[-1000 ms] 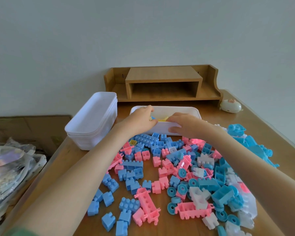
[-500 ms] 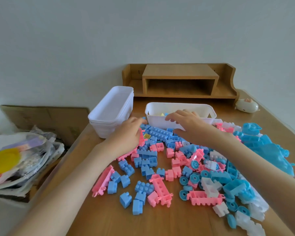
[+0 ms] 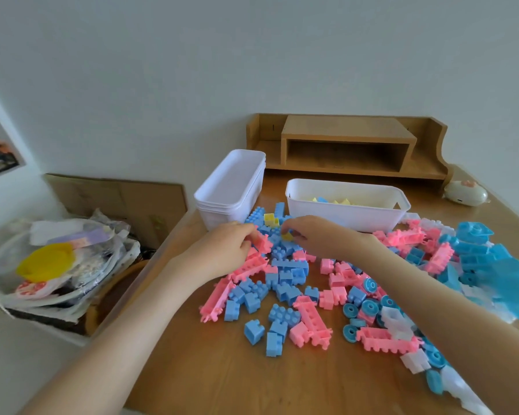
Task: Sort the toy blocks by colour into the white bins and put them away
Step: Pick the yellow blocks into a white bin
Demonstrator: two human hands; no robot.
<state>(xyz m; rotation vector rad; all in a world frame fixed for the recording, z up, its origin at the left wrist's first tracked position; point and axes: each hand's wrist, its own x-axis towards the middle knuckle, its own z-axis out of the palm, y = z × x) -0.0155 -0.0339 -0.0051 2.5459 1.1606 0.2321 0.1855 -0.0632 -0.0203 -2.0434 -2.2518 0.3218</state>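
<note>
A pile of pink, blue and white toy blocks covers the wooden table. My right hand pinches a small yellow block at the pile's far edge. Beside it, my left hand curls its fingertips round a pink block. Another yellow block lies just beyond both hands. Behind the hands stands an open white bin with yellow blocks and a blue one inside. A stack of nested white bins stands to its left.
A wooden desk shelf runs along the wall at the back. A small white gadget sits at the far right. Large blue pieces lie at the right edge. Off the table's left edge are plastic bags and cardboard.
Both hands drew back from the bin with yellow blocks to the pile's far edge. The right hand now pinches a yellow block. The view swung left.
</note>
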